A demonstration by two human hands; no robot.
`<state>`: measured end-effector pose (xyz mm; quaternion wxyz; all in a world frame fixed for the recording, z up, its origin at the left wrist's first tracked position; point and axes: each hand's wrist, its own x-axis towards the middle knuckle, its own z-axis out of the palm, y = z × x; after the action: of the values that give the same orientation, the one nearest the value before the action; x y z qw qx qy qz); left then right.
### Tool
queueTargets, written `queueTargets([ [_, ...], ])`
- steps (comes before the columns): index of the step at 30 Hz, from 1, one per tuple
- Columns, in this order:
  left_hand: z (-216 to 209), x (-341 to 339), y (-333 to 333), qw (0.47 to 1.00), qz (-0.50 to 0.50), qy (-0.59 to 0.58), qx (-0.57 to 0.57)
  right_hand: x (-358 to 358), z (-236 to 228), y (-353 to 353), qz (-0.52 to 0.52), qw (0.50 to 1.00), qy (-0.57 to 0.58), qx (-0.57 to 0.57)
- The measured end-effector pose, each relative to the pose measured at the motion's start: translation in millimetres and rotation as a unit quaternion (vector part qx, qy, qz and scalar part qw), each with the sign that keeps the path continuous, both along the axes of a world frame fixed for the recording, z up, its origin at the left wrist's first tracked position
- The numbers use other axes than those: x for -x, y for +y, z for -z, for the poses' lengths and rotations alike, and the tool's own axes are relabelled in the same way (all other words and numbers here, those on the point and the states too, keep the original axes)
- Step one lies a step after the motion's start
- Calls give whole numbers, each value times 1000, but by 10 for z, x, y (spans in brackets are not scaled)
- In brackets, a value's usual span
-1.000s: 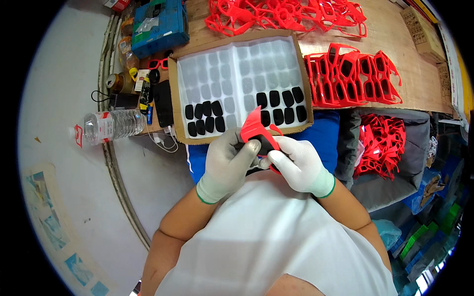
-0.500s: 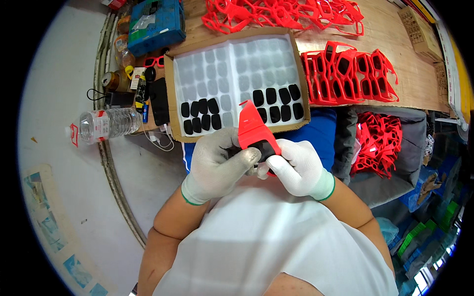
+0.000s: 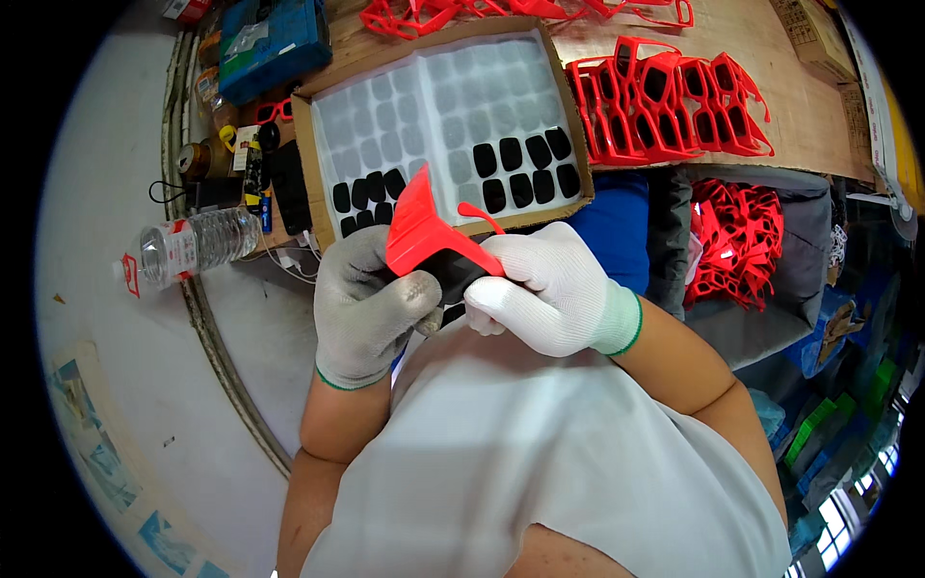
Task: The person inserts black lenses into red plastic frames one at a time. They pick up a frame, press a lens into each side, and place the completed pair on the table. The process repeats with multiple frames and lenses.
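Observation:
My two gloved hands hold a pair of red-framed sunglasses (image 3: pixel 429 231) in front of my chest, with a dark lens (image 3: pixel 455 274) at the frame between them. My left hand (image 3: pixel 371 313), in a greyish glove, pinches one side, thumb against the lens. The fingers of my right hand (image 3: pixel 549 289), in a cleaner white glove, close on the other side, by a raised red temple arm. Beyond the hands lies a shallow cardboard box (image 3: pixel 306 144) with dark lenses (image 3: pixel 521 190) in rows; others show faintly under translucent sheeting. My fingertips behind the frame are hidden.
Stacked red sunglasses (image 3: pixel 641 116) stand on the wooden table right of the box. A grey fabric bin (image 3: pixel 761 332) holds many red frames (image 3: pixel 737 241). On the left are a water bottle (image 3: pixel 198 243), a phone (image 3: pixel 287 188) and a blue case (image 3: pixel 272 53).
Both hands have moved left with the sunglasses. The frame is turned, so a temple arm now shows by my right hand. The whole view has shifted, with the table higher in it.

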<state>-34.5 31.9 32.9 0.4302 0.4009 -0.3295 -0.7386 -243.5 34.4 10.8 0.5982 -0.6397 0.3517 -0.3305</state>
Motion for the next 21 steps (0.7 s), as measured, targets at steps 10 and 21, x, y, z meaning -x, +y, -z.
queueTargets([
  [10, -43, 97, 34, 973, 14, -216, 86, 83, 15, 98, -24, 999, 28, -38],
  [21, -9, 55, 53, 997, -42, -55, 25, -63, 26, -24, 8, 999, -21, -36],
])
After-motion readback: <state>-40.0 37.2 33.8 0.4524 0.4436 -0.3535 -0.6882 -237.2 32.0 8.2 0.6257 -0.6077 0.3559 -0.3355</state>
